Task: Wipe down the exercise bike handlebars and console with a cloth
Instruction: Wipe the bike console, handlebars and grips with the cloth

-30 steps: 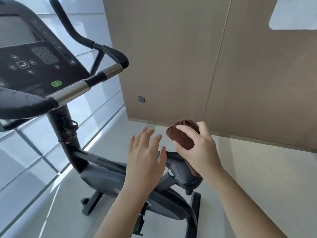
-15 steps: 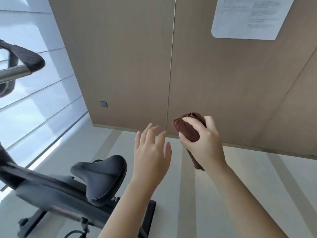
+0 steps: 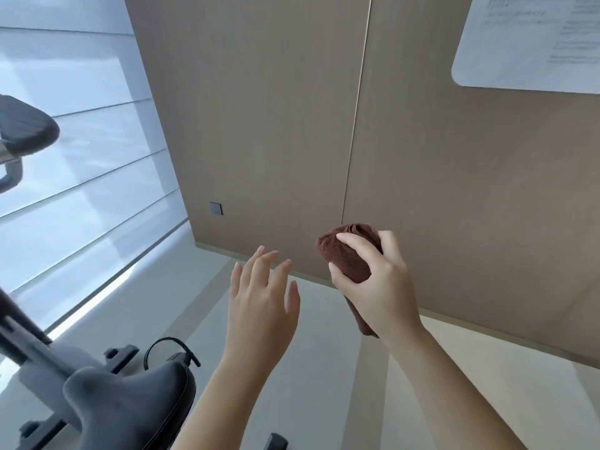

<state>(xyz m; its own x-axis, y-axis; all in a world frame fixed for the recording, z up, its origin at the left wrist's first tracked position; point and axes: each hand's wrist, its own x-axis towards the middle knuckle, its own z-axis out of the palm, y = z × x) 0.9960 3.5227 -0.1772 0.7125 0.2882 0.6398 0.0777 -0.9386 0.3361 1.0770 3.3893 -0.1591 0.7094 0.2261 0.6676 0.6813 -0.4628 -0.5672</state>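
The brown cloth (image 3: 349, 254) is bunched up and stands tall in the air, squeezed tight in the right hand (image 3: 376, 284), while the left hand (image 3: 261, 300) floats beside it with fingers spread, holding nothing.

Both bare forearms rise from the bottom edge toward 12 o'clock. The left hand (image 3: 261, 306) is held up in the air, back toward the camera, its fingers (image 3: 256, 264) spread loosely and slightly curled, gripping nothing. At its 2 o'clock, near but apart, the right hand (image 3: 378, 287) is raised a little higher, wrist bent, fingers and thumb wrapped tight around a bunched brown cloth (image 3: 344, 251) that bulges out above the knuckles at 11 o'clock.
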